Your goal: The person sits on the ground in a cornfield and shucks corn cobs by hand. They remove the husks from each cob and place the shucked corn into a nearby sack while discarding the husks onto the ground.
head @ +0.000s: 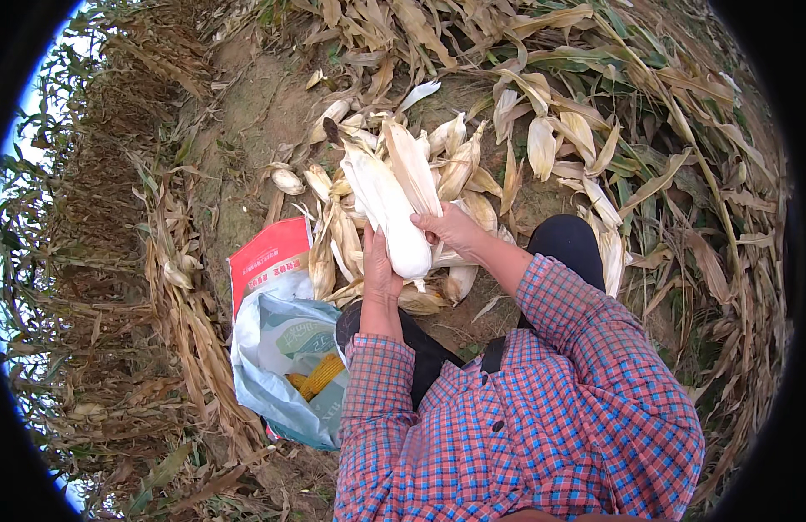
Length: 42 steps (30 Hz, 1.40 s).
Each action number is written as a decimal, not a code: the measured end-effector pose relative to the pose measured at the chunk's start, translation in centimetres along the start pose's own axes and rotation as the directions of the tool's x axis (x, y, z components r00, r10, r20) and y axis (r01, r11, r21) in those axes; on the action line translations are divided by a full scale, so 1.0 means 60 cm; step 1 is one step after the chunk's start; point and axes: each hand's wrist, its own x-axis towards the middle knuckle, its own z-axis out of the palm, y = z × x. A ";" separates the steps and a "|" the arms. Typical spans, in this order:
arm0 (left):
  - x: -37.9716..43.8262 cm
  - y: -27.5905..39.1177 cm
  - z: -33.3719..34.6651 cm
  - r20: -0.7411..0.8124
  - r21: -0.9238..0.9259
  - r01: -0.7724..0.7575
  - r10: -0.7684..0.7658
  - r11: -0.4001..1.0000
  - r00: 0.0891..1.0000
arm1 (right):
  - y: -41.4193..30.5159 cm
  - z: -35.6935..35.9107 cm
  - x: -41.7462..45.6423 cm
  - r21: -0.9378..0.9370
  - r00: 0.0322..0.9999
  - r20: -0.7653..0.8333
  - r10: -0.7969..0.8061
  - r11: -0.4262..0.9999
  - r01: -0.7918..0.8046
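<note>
A maize ear in pale, dry husk [393, 218] is held in front of me, its dark silk end pointing away. My left hand [381, 266] grips its near left side. At its right side, my right hand [456, 230] holds the ear with the thumb on the husk; a loose husk leaf [411, 163] stands out beside the ear above this hand. Beneath and beyond lies a pile of husked-over maize ears [460, 163] on the soil. Left of my left forearm, an open plastic sack [263, 339] holds bare yellow maize cobs [321, 377].
Dry cut maize stalks and leaves [690, 163] lie along the right and far side. More stalks [188, 339] lie to the left of the sack, with standing maize [51, 215] beyond. Bare soil [240, 124] shows at far left. My bent knee [566, 245] is beside the pile.
</note>
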 end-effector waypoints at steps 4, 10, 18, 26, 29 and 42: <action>0.016 -0.026 -0.006 -0.172 0.323 -0.056 0.116 0.945 0.978 | 0.021 0.008 0.008 0.010 1.000 -0.010 -0.008 1.000 0.008; 0.029 -0.050 -0.006 -0.056 0.677 -0.229 0.359 0.700 0.932 | 0.057 0.003 0.038 -0.478 0.957 -0.218 -0.192 0.876 0.067; 0.015 -0.047 0.001 -0.060 0.464 -0.216 0.273 0.859 0.960 | 0.040 -0.005 0.026 -0.237 0.945 -0.295 -0.142 0.969 0.072; 0.014 -0.043 0.006 -0.059 0.181 -0.015 0.026 0.983 0.998 | 0.040 -0.006 0.032 -0.320 0.895 -0.327 -0.303 0.927 0.197; 0.018 -0.048 0.010 -0.061 0.333 -0.009 0.031 0.943 0.998 | 0.042 -0.009 0.029 -0.363 0.915 -0.297 -0.273 0.919 0.156; 0.025 -0.066 -0.010 -0.091 0.325 -0.052 0.087 0.944 0.992 | 0.018 -0.016 0.010 -0.693 0.864 -0.205 -0.459 0.692 0.203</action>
